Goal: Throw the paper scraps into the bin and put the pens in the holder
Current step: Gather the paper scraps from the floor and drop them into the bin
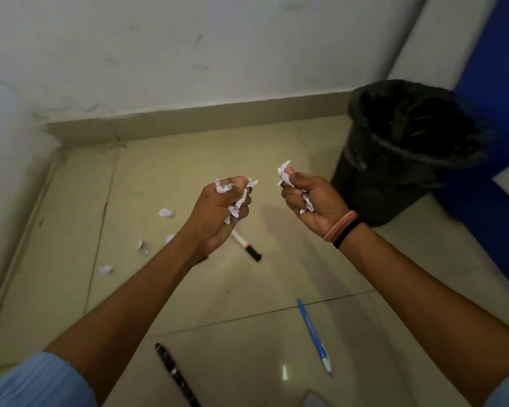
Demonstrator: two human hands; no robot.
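Note:
My left hand (pixel 218 212) is closed on a bunch of white paper scraps (pixel 238 202), held above the floor. My right hand (pixel 312 198) grips more paper scraps (pixel 284 171), just left of the black bin (pixel 362 171) lined with a black bag. Several loose scraps (pixel 165 212) lie on the floor to the left of my left hand. A white marker with a black cap (pixel 247 248) lies partly under my left hand. A blue pen (pixel 315 337) and a black pen (pixel 175 374) lie on the tiles nearer to me. No holder is in view.
The beige tiled floor (pixel 247 289) meets white walls at the back and left in a corner. A blue panel (pixel 494 98) stands behind and right of the bin. A pale object (pixel 315 399) shows at the bottom edge.

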